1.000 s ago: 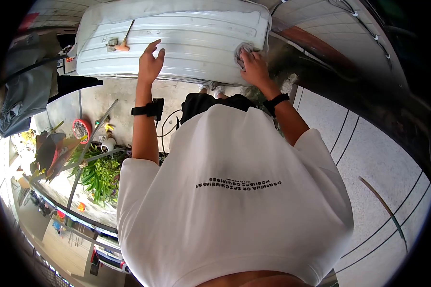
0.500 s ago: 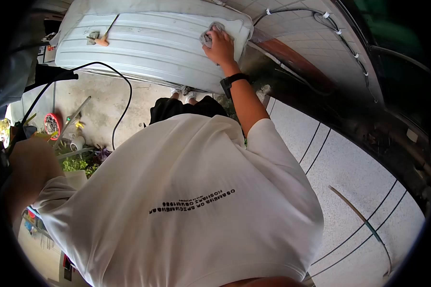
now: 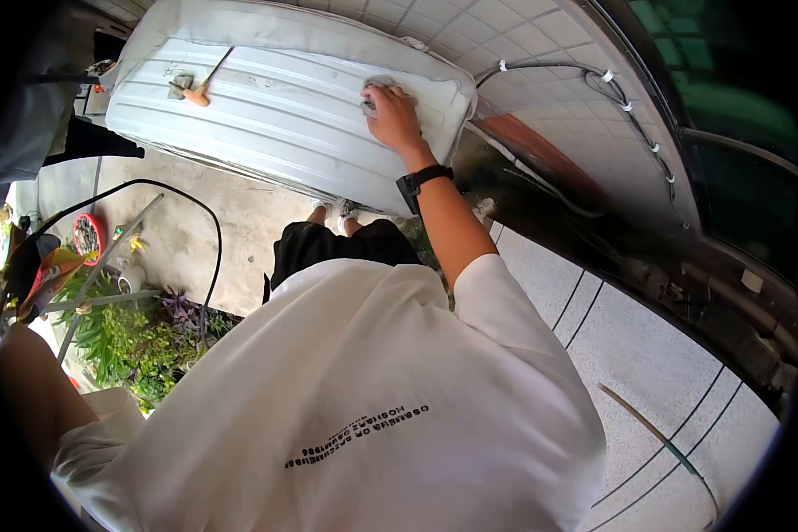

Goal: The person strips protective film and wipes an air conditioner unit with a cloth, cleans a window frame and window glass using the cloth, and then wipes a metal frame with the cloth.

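My right hand (image 3: 395, 115) is closed over a crumpled grey rag (image 3: 379, 85), pressed on the right part of a white ribbed panel (image 3: 266, 102). A dark watch (image 3: 421, 188) is on that wrist. On the panel's left side lies a tool with a tan-orange handle (image 3: 197, 96) and a thin shaft. It touches a small grey lump (image 3: 180, 85), perhaps another rag. Of my left arm (image 3: 37, 381) only a part shows at the lower left edge; the hand itself is out of sight.
A black cable (image 3: 215, 230) loops up at the left. Green plants (image 3: 151, 355), a red-rimmed pot (image 3: 89, 238) and a pole (image 3: 115, 253) stand below it. A tiled wall (image 3: 541, 44) with a clipped cable (image 3: 625, 105) runs behind the panel. A speckled pale surface (image 3: 647, 355) lies right.
My right hand and the rag have slid a little left along the panel. The whole view has shifted, with more plants showing. My left arm sits lower in view.
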A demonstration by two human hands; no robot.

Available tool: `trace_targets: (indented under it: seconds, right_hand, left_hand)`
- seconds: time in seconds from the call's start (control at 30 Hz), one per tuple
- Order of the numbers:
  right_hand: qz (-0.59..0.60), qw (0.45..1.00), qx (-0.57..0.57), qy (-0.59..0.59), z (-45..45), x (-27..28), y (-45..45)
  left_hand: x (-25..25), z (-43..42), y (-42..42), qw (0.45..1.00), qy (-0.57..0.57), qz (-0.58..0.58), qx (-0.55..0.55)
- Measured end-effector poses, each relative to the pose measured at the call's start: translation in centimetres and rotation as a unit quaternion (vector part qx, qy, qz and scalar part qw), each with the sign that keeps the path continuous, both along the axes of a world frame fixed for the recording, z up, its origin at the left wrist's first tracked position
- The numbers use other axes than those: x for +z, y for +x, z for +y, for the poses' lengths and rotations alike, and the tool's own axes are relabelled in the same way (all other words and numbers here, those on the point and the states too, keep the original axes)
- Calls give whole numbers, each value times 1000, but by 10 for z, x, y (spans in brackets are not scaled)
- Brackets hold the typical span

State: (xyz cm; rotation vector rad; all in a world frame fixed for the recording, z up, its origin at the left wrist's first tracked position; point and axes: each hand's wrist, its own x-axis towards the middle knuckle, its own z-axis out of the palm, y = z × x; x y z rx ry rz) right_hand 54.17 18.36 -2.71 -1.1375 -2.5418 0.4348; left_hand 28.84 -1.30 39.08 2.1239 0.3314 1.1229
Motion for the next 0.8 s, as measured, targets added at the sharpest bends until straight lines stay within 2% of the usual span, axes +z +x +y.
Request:
trace_targets:
  seconds: [0.07, 0.13, 0.2, 0.27, 0.3, 0.43, 0.53, 0.6, 0.7, 0.8]
  right_hand:
    - [34, 997, 20, -59, -8, 15, -31]
    - [65, 992, -19, -108, -12, 8, -39]
    - [52, 992, -53, -103, -4, 6, -42]
    - [-14, 993, -101, -61, 1, 9, -21]
    - [5, 992, -123, -39, -1, 18, -6]
    - [-52, 978, -187, -82, -6, 25, 60]
    - [-79, 965, -246, -37, -14, 13, 107]
    - [-90, 964, -241, -61, -25, 17, 123]
    - [-109, 969, -213, -63, -48, 10, 121]
    - [-125, 967, -207, -78, -72, 16, 100]
  left_hand:
    - [0, 2, -1, 1000, -15, 5, 3]
    - [2, 7, 0, 1000, -27, 7, 4]
    - [4, 10, -1, 1000, -24, 11, 5]
    - [5, 14, -2, 1000, -18, 13, 0]
    - [6, 16, -2, 1000, -13, 12, -2]
    - [13, 30, -7, 1000, 4, 1, -21]
    - [25, 37, -12, 999, 28, -21, -29]
    - [40, 42, -19, 997, 48, -44, -30]
    - [74, 56, -39, 991, 77, -109, 17]
    - [66, 80, -55, 966, 33, -189, 176]
